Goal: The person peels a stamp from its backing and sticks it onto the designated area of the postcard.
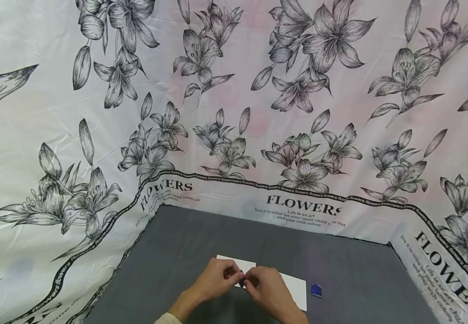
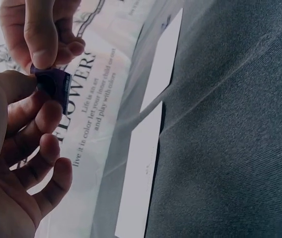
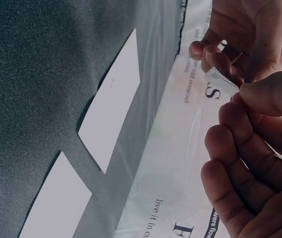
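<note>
Both hands meet above the dark table, pinching a small dark purple packet (image 2: 54, 84) between thumbs and fingertips. In the head view the left hand (image 1: 213, 281) comes from the left and the right hand (image 1: 272, 290) from the right, fingertips close together. The left wrist view shows the left thumb and index finger at one side of the packet, its other fingers loosely bent, and the right thumb on the top edge. A thin serrated edge (image 3: 225, 77) of the packet shows in the right wrist view; fingers hide much of the rest.
Beneath the hands, two white cards (image 1: 296, 288) lie side by side on the grey table (image 1: 201, 234). A small shiny blue packet (image 1: 316, 290) rests right of the cards. Flower-printed curtains (image 1: 234, 90) hang around the table's back and sides.
</note>
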Demonstrator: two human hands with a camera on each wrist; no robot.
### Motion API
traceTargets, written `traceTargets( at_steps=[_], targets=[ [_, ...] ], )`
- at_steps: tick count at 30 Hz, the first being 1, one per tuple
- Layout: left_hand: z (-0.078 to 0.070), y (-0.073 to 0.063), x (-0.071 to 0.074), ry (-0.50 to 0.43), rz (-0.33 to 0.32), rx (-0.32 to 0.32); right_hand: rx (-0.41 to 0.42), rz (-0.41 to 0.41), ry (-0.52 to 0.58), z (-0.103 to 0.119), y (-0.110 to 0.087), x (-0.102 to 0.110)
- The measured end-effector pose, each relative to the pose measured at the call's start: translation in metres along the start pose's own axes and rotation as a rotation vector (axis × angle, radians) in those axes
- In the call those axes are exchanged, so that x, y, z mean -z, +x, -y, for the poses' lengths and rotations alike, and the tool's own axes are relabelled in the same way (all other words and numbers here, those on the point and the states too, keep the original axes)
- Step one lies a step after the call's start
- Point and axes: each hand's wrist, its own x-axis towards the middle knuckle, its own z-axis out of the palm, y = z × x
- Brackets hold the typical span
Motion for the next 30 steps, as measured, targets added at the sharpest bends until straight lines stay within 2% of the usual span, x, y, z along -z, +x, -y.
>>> traceTargets(
  at_steps=[5, 17, 30],
  targets=[
    [0.0003, -0.0012, -0.0026, -0.026, 0.056, -0.024, 0.023, -0.009, -0.007, -0.0008, -0.0007, -0.0024],
    [0.0006, -0.0054, -0.0050, -0.057, 0.107, 0.022, 0.081, 0.002, -0.008, -0.0020, -0.0018, -0.0048],
    [0.0021, -0.0064, -0.0041, -0.069, 0.134, 0.028, 0.042, 0.032, -0.006, -0.0018, -0.0026, -0.0044]
  ],
)
